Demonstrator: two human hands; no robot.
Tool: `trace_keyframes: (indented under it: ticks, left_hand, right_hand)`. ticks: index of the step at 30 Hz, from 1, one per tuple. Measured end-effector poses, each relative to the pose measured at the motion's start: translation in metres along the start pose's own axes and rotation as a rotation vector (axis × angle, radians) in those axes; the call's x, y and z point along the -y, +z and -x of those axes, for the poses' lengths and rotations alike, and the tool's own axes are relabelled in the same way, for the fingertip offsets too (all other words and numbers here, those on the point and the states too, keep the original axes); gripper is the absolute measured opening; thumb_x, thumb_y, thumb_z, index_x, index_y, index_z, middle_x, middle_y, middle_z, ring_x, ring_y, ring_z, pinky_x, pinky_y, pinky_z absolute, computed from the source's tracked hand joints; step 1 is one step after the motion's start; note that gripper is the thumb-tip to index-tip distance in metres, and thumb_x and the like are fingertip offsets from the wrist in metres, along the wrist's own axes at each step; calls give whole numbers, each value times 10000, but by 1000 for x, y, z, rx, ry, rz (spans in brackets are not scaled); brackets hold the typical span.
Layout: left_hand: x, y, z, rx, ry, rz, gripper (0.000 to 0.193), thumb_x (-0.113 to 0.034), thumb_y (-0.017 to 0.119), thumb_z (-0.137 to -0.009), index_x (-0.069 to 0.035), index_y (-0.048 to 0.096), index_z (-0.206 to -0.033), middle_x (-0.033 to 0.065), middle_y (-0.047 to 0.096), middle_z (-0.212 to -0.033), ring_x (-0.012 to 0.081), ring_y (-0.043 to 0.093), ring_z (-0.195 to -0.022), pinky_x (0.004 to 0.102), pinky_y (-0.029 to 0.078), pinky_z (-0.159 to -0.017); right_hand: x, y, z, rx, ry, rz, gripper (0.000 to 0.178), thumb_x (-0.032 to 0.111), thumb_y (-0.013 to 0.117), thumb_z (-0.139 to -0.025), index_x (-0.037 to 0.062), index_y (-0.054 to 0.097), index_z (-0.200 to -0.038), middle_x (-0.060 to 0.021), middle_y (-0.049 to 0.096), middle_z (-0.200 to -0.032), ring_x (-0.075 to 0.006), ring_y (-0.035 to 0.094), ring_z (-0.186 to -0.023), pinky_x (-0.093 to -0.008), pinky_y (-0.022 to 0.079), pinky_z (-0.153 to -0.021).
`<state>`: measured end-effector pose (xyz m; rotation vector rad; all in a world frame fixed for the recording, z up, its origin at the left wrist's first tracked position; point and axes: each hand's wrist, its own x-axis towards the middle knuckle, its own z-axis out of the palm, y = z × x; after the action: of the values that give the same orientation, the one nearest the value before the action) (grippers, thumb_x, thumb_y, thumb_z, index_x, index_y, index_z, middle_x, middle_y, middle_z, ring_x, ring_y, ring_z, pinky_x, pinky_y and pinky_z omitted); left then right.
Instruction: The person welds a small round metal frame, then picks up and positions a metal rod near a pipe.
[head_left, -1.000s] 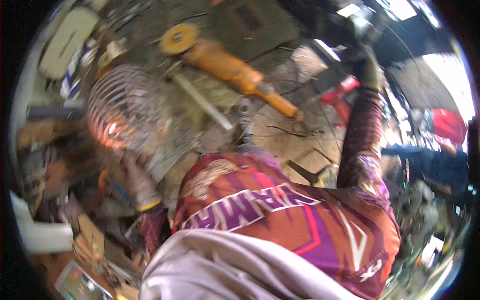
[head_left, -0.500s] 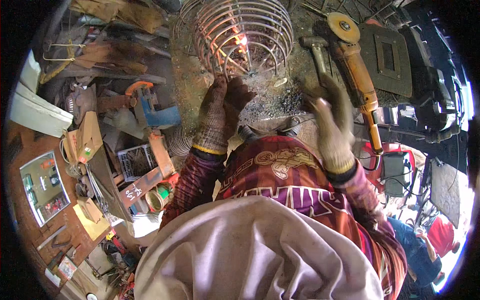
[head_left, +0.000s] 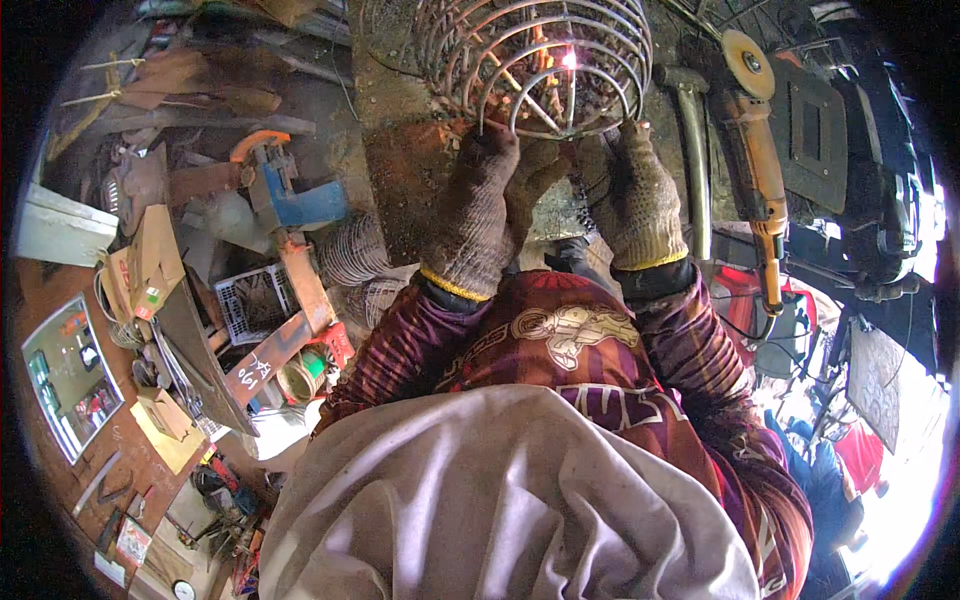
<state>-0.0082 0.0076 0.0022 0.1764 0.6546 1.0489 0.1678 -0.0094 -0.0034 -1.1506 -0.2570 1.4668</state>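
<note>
Lettering (head_left: 262, 368), pale, on beam (head_left: 288, 342); left hand (head_left: 472, 205), right hand (head_left: 641, 195): grip pinching wire cage (head_left: 541, 62).

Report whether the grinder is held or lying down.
Lying down: the grinder is beside the hammer; left hand and right hand hold the wire cage.

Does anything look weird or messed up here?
Yes: a dazzling pinkish-white spot shines at the wire cage. It looks odd because it's far brighter than the wires around it. I can't tell whether it's something hot or just light.
</note>
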Motion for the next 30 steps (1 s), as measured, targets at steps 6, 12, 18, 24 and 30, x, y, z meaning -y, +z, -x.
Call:
trace_keyframes:
  ticks: [6, 12, 18, 24, 30]
  left_hand:
    - [4, -2, 0, -2, 129, -162, 361, -117, 624, -961, -104, 572, -1319, 140, 627, -1258, 286, 622, -1140, 487, 505, -996]
    - [13, -32, -4, -17, 977, -1739, 365, -129, 650, -937, -74, 580, -1291, 223, 603, -1257, 406, 563, -1173, 495, 441, -1017]
    - [-22, 2, 11, -168, 394, -764, 575, -53, 747, -837, -27, 465, -1338, 119, 621, -1126, 226, 639, -934, 345, 542, -836]
    - [-28, 15, -3, -115, 453, -1095, 706, -82, 766, -846, 4, 350, -1411, 115, 606, -1152, 170, 617, -1022, 311, 534, -881]
    - [-35, 19, -7, -23, 454, -1226, 718, -71, 762, -847, 56, 337, -1412, 128, 605, -1180, 185, 611, -1087, 317, 524, -919]
  right_hand:
    - [-2, 0, 3, 102, 21, -88, 392, 341, 448, -1061, -14, 579, -1167, -140, 676, -1031, -279, 668, -982, -358, 556, -884]
    - [1, 10, 10, -25, -172, 213, 278, 251, 514, -1039, 0, 564, -1150, -131, 665, -981, -255, 657, -928, -352, 550, -852]
    - [9, 12, 7, -222, -570, 491, 600, 203, 769, -878, -26, 454, -1335, -143, 620, -1168, -224, 624, -1026, -335, 529, -910]
    - [21, -11, -13, -9, -559, 740, 641, 289, 816, -827, -53, 535, -1291, -164, 659, -1148, -211, 623, -1040, -329, 496, -923]
    - [22, -15, -16, 24, -588, 833, 574, 286, 796, -838, -44, 580, -1254, -163, 697, -1082, -213, 660, -990, -327, 515, -877]
